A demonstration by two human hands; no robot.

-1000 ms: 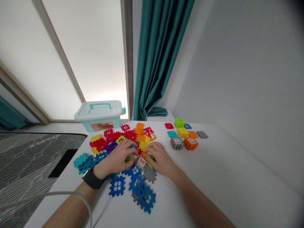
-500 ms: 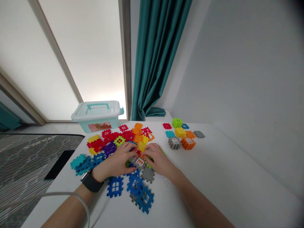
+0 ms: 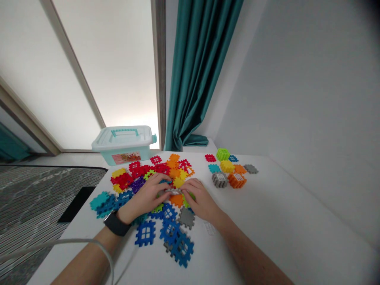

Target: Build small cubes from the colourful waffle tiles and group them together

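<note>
Between my two hands is a grey interlocking window tile, seen nearly edge-on. My left hand, with a dark watch on its wrist, pinches the tile's left side. On the right side, the curled fingers of my right hand grip it too. Just below the tile lies an orange tile, and a plain grey tile is nearer me. Yellow tiles lie beyond the fingertips. Green pieces show partly under both hands.
Blue window tiles lie at the front, purple tiles and red tiles to the left. Sorted stacks, including a grey stack and an orange stack, stand right. Behind is a lidded box. A cable crosses lower left.
The grey window tile has tipped from face-up to nearly edge-on and moved slightly away from me, uncovering the orange tile. Both hands stay on it. The view has shifted slightly.
</note>
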